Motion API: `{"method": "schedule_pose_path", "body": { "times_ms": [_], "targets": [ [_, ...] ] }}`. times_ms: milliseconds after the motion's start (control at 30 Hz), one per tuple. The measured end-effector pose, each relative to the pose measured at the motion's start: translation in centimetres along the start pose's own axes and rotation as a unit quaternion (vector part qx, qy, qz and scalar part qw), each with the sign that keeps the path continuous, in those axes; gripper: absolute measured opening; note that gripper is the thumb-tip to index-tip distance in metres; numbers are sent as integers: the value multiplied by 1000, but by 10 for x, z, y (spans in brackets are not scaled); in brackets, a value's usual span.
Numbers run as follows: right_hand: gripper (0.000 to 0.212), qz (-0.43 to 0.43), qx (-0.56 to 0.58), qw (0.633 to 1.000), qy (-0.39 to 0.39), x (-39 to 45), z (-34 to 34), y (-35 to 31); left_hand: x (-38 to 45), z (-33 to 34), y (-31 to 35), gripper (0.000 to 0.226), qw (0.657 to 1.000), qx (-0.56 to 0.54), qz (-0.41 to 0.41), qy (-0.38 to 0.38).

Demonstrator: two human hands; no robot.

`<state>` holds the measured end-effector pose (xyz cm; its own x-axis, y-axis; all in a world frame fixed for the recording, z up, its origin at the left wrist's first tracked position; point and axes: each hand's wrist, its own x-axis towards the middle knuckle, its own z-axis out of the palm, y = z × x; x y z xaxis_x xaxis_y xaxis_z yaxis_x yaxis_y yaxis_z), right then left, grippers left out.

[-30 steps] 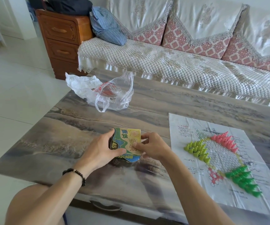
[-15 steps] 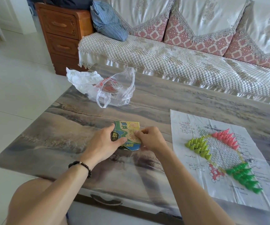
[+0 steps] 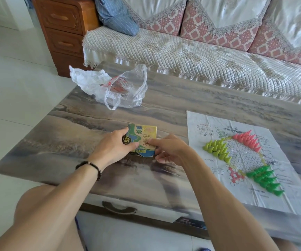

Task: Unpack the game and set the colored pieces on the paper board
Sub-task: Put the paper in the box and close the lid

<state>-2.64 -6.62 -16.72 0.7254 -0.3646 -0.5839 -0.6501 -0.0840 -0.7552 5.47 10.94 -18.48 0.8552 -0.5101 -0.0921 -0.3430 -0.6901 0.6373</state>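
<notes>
Two hands pinch the flat green-and-yellow printed game packet [image 3: 142, 141] at frame centre: left hand [image 3: 114, 148] at its left edge, right hand [image 3: 171, 150] at its right.

Three piece clusters [image 3: 216, 150] – two bags [image 3: 113, 87], one box [image 3: 143, 141].

Pink pieces [image 3: 246, 140], yellow-green pieces [image 3: 217, 150], green pieces [image 3: 265, 180], marbled grey table [image 3: 191, 98]
</notes>
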Motion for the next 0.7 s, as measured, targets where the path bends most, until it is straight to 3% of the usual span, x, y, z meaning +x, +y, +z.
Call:
{"method": "schedule_pose_path", "body": {
  "times_ms": [233, 367, 467, 567, 633, 700],
  "targets": [
    [38, -11, -90, 995, 29, -2, 2, -5, -6, 1, 6, 76, 998, 56, 19, 0],
    [37, -51, -101, 992, 50, -5, 3, -4, -15, 2, -1, 101, 996, 57, 52, -34],
    [40, -121, -122, 983, 66, -9, 4, -1, -24, 16, -1, 91, 984, 147, 86, 48],
    [41, -163, -130, 977, 34, -15, 5, 5, -23, 24, 1, 77, 978, 142, 106, 112],
    [57, -177, -142, 974, 9, -17, 3, 11, -19, 26, -2, 71, 977, 136, 114, 120],
    [73, -228, -233, 945, 22, -14, 2, 17, -16, 26, -4, 70, 976, 144, 115, 120]
  ]
}}
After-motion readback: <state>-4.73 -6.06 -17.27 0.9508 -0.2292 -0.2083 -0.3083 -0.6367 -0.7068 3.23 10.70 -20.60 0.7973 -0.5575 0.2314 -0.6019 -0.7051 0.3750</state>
